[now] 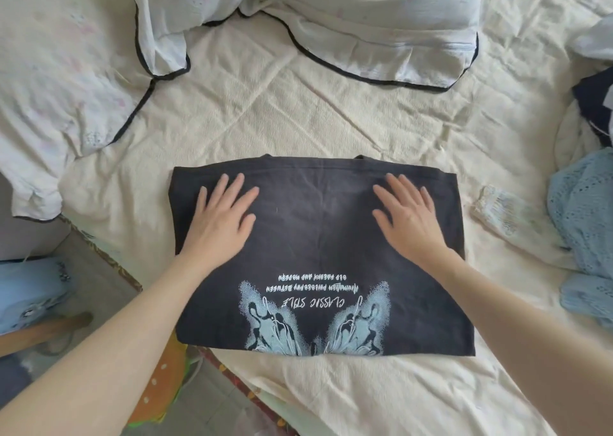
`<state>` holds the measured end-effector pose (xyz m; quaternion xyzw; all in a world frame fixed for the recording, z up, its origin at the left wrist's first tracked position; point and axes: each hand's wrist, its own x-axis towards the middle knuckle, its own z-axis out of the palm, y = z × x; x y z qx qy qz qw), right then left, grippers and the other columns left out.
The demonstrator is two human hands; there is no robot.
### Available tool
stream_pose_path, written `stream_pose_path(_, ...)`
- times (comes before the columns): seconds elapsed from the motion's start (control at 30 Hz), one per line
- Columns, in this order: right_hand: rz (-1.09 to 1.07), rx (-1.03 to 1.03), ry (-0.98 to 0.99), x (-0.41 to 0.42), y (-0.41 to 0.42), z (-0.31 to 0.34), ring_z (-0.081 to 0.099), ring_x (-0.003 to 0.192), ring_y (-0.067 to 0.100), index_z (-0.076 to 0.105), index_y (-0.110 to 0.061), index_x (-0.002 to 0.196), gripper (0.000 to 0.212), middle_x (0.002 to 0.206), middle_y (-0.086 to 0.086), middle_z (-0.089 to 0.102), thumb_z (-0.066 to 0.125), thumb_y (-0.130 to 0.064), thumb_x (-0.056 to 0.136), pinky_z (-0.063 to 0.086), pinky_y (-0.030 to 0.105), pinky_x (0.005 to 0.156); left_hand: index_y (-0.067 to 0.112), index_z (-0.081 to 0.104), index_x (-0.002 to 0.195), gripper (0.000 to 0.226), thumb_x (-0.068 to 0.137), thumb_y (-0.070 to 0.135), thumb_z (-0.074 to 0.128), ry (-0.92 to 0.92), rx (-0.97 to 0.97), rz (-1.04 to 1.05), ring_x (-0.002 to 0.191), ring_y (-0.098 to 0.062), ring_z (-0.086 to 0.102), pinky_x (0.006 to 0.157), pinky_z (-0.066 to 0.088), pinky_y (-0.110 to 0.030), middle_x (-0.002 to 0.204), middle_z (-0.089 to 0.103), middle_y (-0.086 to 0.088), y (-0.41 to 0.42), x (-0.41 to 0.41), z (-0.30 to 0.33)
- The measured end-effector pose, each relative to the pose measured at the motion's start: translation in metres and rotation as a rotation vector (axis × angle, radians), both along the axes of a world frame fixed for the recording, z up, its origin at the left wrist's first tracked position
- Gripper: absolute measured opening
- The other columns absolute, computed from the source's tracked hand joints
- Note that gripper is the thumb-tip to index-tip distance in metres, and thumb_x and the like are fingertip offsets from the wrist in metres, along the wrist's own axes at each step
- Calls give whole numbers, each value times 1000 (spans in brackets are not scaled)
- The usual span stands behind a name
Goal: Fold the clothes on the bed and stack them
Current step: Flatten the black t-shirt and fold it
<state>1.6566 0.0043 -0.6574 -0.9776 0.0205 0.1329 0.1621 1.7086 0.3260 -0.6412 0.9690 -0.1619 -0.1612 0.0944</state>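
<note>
Both flat, spread hands, left hand (221, 218) and right hand (409, 218), press a folded black butterfly-print T-shirt (318, 236).

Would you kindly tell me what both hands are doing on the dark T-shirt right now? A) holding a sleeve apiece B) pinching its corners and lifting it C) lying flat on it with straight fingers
C: the left hand and right hand lie flat, fingers straight, on the dark T-shirt.

Both hands, left (221, 218) and right (407, 218), press flat on a folded black T-shirt (315, 236) on the cream bed (298, 113); blue knitwear (583, 223) lies at right.
</note>
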Motion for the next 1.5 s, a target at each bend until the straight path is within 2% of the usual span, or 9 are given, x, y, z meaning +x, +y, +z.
stream_pose_path(0.07, 134, -135, 81, 0, -5, -9, 7, 147, 24, 29, -21, 148, 53, 159, 6, 14, 42, -33, 99, 6, 46, 117, 29, 21, 150, 55, 99, 37, 38, 34, 187, -46, 147, -26, -1, 116, -1, -51, 161, 3, -1, 7, -2, -12)
stream_pose_path(0.3, -64, -281, 174, -22, -34, -5, 1, 147, 25, 18, -21, 152, 57, 160, 8, 4, 37, -34, 99, 3, 49, 117, 26, 6, 152, 60, 99, 43, 27, 68, 381, 109, 146, -29, -7, 113, -4, -56, 160, -4, -3, 46, -8, -5)
stream_pose_path(0.53, -14, -65, 227, -116, 54, 15, 6, 147, 27, 25, -20, 149, 56, 159, 8, 12, 43, -32, 98, 6, 55, 115, 22, 23, 151, 56, 100, 42, 32, 177, 237, 183, 146, -35, 4, 112, 9, -63, 160, 8, -9, 18, -131, 5)
stream_pose_path(0.67, 128, 15, 198, -167, 107, 16, 31, 139, 35, 48, -16, 139, 53, 150, 13, 35, 63, -26, 89, 22, 59, 109, 18, 42, 143, 58, 93, 44, 28, 243, 136, -18, 138, -42, 30, 103, 32, -66, 152, 31, -15, -2, -189, 7)
stream_pose_path(0.73, 154, 26, 192, -185, 110, 12, 34, 137, 36, 49, -16, 138, 52, 149, 14, 38, 63, -24, 89, 23, 57, 108, 19, 41, 143, 59, 95, 46, 23, 263, 137, 15, 137, -42, 31, 102, 32, -64, 152, 32, -14, 4, -203, 4)
stream_pose_path(1.0, -90, -334, 438, -239, -19, 10, -2, 148, 20, 6, -28, 153, 58, 160, 0, -2, 29, -38, 100, 6, 46, 119, 28, 11, 152, 55, 101, 34, 30, 280, 224, 305, 147, -29, 6, 115, 12, -52, 160, 4, -1, 73, -215, -15)
stream_pose_path(1.13, -145, -385, 452, -238, -12, 19, -3, 148, 20, 5, -25, 152, 57, 161, 1, -2, 25, -40, 100, 3, 47, 118, 13, 23, 150, 51, 102, 23, 35, 381, -131, 755, 142, -32, 23, 112, 23, -46, 154, 26, -14, 78, -209, -14)
stream_pose_path(1.27, -127, -237, 335, -226, 44, 27, -3, 148, 21, 11, -23, 152, 57, 160, 3, 1, 31, -37, 100, -2, 47, 117, 13, 24, 149, 53, 102, 29, 40, 557, -428, 1144, 138, -29, 32, 111, 30, -45, 153, 29, -9, 74, -190, -9)
stream_pose_path(1.5, 104, -94, 282, -220, 132, 20, -10, 147, 21, 3, -28, 152, 57, 160, 1, -6, 25, -42, 101, -11, 42, 116, 8, 36, 144, 45, 100, 15, 46, 651, -797, 1434, 132, -29, 41, 109, 36, -45, 147, 39, -9, 82, -173, -14)
